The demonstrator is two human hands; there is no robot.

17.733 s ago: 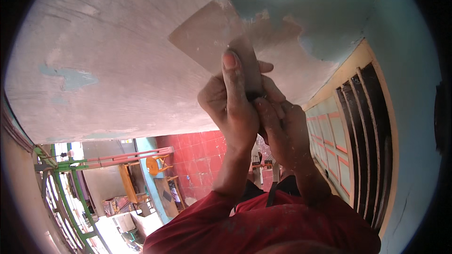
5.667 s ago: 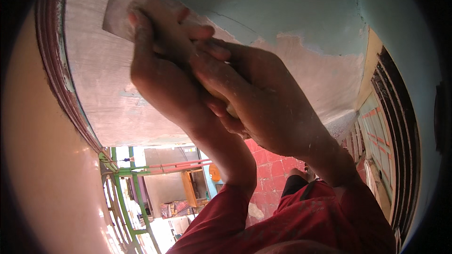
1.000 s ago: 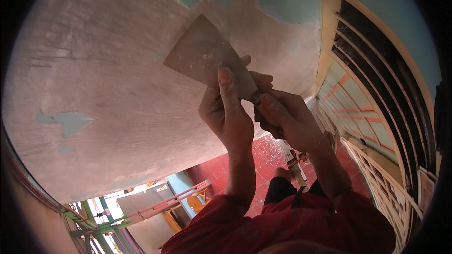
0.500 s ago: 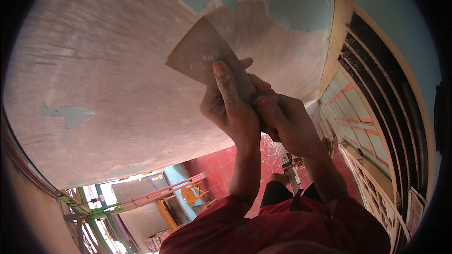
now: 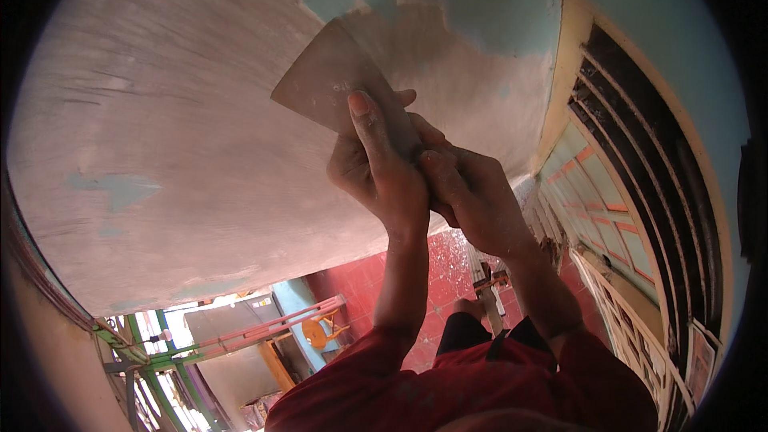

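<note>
A pale, streaked wall (image 5: pixel 200 112) with blue-green paint (image 5: pixel 496 8) along its top is filling most of the view, red floor tiles (image 5: pixel 360 280) are showing below, and a dark-slatted opening (image 5: pixel 652 132) is standing at the right. Near the paint's ragged border, a broad-bladed scraper (image 5: pixel 320 80) is slanting up to the left, its contact with the wall being unclear. The left hand (image 5: pixel 388 176) is clamping it, thumb on the near face, other fingers behind, while the right hand (image 5: pixel 480 200) is gripping its lower end, fingers curled.
</note>
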